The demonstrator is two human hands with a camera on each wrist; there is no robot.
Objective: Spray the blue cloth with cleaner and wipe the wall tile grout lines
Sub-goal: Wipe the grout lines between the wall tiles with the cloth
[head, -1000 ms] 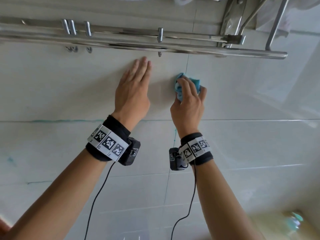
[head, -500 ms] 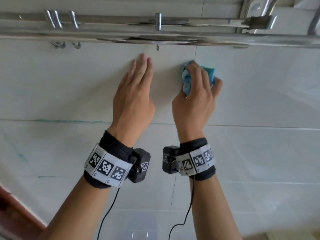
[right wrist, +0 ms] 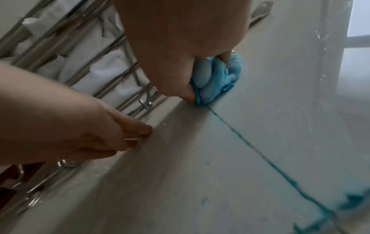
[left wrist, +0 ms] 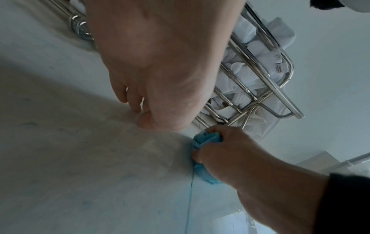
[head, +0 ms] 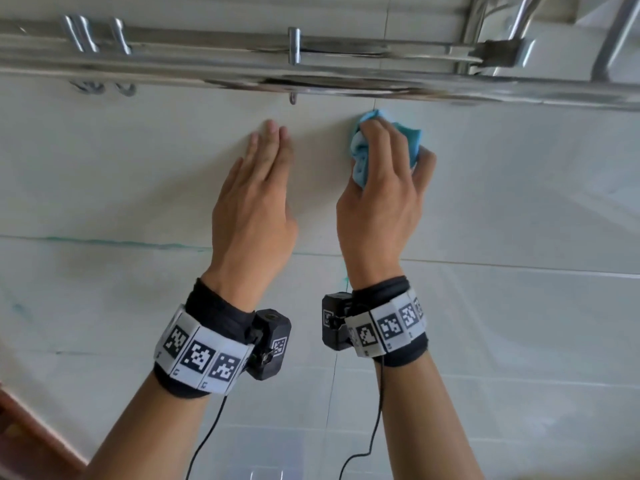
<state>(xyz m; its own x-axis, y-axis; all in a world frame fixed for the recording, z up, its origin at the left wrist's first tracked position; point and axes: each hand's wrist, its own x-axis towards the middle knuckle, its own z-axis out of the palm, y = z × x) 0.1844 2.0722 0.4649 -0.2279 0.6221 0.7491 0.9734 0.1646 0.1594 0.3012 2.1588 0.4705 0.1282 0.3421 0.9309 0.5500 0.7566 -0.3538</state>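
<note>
My right hand (head: 384, 174) grips the bunched blue cloth (head: 412, 140) and presses it on the vertical grout line (right wrist: 246, 142) just under the towel rack. In the right wrist view the cloth (right wrist: 216, 79) sits at the top end of the grout line, which is stained blue-green below it. The left wrist view shows the cloth (left wrist: 206, 139) squeezed between the right hand's (left wrist: 230, 152) fingers and thumb. My left hand (head: 259, 192) lies flat on the tile to the left of it, fingers straight and together, holding nothing.
A chrome towel rack (head: 311, 64) with hooks (head: 294, 46) runs across the wall right above both hands, with white towels (left wrist: 250, 47) on it. A horizontal grout line (head: 121, 242) with blue-green marks crosses below the hands. A wooden edge (head: 20, 431) shows at lower left.
My right hand has slid the cloth upward along the vertical grout line toward the rack. The left hand stays flat on the tile, and the view has moved closer to the wall.
</note>
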